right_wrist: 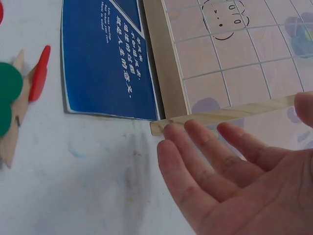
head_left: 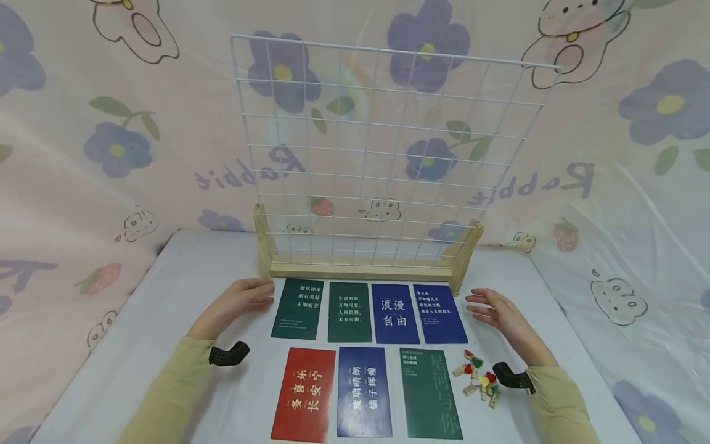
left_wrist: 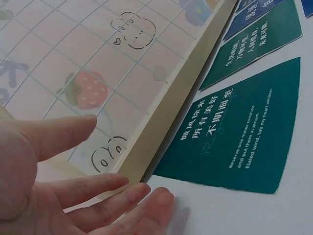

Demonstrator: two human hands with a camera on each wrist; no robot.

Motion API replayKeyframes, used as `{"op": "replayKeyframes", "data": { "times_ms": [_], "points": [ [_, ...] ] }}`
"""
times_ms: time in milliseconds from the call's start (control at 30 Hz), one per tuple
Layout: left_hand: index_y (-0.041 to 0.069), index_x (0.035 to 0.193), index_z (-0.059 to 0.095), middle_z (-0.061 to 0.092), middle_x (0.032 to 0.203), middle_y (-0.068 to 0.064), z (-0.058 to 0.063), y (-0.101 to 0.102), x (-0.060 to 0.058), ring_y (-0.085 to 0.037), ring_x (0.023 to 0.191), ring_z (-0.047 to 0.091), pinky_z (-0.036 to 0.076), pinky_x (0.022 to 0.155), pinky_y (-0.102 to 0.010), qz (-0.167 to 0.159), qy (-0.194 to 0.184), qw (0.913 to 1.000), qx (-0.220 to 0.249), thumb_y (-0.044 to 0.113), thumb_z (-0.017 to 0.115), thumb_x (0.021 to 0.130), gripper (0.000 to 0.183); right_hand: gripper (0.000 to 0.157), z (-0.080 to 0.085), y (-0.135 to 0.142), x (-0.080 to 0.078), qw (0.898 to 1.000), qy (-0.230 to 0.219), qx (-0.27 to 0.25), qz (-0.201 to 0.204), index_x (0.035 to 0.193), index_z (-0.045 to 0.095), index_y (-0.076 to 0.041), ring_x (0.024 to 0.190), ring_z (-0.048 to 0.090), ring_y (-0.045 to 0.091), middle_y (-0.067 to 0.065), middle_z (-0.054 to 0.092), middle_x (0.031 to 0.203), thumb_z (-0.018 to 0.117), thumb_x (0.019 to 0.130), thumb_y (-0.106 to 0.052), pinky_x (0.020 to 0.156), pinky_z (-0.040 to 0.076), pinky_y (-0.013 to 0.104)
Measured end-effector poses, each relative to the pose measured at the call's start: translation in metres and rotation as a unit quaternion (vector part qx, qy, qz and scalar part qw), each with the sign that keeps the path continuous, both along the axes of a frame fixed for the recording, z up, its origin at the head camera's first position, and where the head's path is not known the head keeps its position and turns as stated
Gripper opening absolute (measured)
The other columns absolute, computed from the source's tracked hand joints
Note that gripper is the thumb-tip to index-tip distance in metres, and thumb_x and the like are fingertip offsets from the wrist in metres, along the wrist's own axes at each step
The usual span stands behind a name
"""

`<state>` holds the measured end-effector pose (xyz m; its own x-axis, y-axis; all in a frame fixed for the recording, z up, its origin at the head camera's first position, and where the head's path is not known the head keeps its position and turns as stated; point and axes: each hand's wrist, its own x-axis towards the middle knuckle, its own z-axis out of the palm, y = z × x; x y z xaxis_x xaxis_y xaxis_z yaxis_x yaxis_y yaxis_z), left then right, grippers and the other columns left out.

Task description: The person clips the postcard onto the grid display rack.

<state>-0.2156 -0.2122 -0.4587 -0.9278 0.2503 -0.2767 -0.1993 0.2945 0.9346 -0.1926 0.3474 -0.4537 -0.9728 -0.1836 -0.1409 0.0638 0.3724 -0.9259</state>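
Note:
My left hand (head_left: 238, 303) is held with straight fingers beside the left end of a wooden stand base (head_left: 360, 271), holding nothing. Nearest to it lies a dark green card (left_wrist: 234, 132) with white writing. On the other side, my right hand (head_left: 501, 314) has its fingers extended near the stand's right foot (right_wrist: 234, 111), also with nothing in it. A dark blue card (right_wrist: 105, 63) lies just left of that hand. From the base rises a white wire grid (head_left: 377, 154). Small wooden clothespins (head_left: 481, 377) with coloured shapes lie in a pile below the right hand.
Between the hands, a green card (head_left: 349, 312) and a blue card (head_left: 396, 314) continue the back row. The front row has a red card (head_left: 303, 394), a blue card (head_left: 364, 392) and a green card (head_left: 431, 393). A patterned cloth (head_left: 183, 142) hangs behind the white table (head_left: 222, 407).

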Motion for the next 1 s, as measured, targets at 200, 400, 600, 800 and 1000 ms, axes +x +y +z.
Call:
{"op": "replayKeyframes", "data": {
  "times_ms": [200,400,600,800,1000],
  "points": [
    [-0.011,0.134,0.042,0.051,0.130,-0.027,-0.007,0.008,-0.003,-0.032,0.108,0.059,0.050,0.092,-0.039,0.026,-0.019,0.9995,-0.001,0.024,0.057,0.098,0.053,0.069,-0.003,-0.004,0.002,1.000,-0.007,-0.004,0.004,0.143,0.026,0.010,0.125,0.044,0.046,0.034,0.039,0.139,0.023,0.104,-0.047,0.100,0.043,0.046],
    [-0.015,0.128,0.046,0.056,0.119,-0.028,-0.012,0.015,-0.003,-0.027,0.095,0.064,0.055,0.082,-0.034,0.065,-0.021,0.9976,0.008,0.013,0.058,0.097,0.044,0.063,-0.003,-0.008,0.002,1.000,-0.005,-0.013,0.005,0.143,0.026,0.011,0.124,0.043,0.047,0.035,0.039,0.138,0.023,0.106,-0.040,0.100,0.042,0.047],
    [-0.013,0.126,0.050,0.061,0.110,-0.023,-0.016,0.020,-0.008,-0.021,0.085,0.064,0.057,0.075,-0.030,0.097,-0.027,0.9948,-0.012,0.011,0.061,0.094,0.041,0.067,-0.002,-0.008,0.003,1.000,-0.011,0.000,0.003,0.143,0.026,0.009,0.125,0.043,0.046,0.034,0.039,0.139,0.023,0.105,-0.045,0.101,0.041,0.048],
    [-0.010,0.124,0.055,0.064,0.108,-0.019,-0.018,0.024,-0.010,-0.016,0.079,0.063,0.056,0.071,-0.028,0.118,-0.025,0.9919,-0.038,0.010,0.069,0.088,0.043,0.072,-0.002,-0.007,0.004,1.000,-0.014,0.002,0.003,0.144,0.026,0.008,0.126,0.042,0.045,0.032,0.039,0.140,0.024,0.103,-0.051,0.102,0.040,0.049],
    [-0.007,0.121,0.059,0.067,0.105,-0.018,-0.020,0.028,-0.011,-0.015,0.072,0.061,0.055,0.064,-0.024,0.145,-0.018,0.9876,-0.059,0.012,0.078,0.080,0.049,0.075,-0.004,-0.007,0.003,1.000,-0.013,0.003,0.006,0.144,0.026,0.008,0.126,0.043,0.045,0.032,0.040,0.140,0.024,0.102,-0.053,0.101,0.041,0.048]
  ]
}}
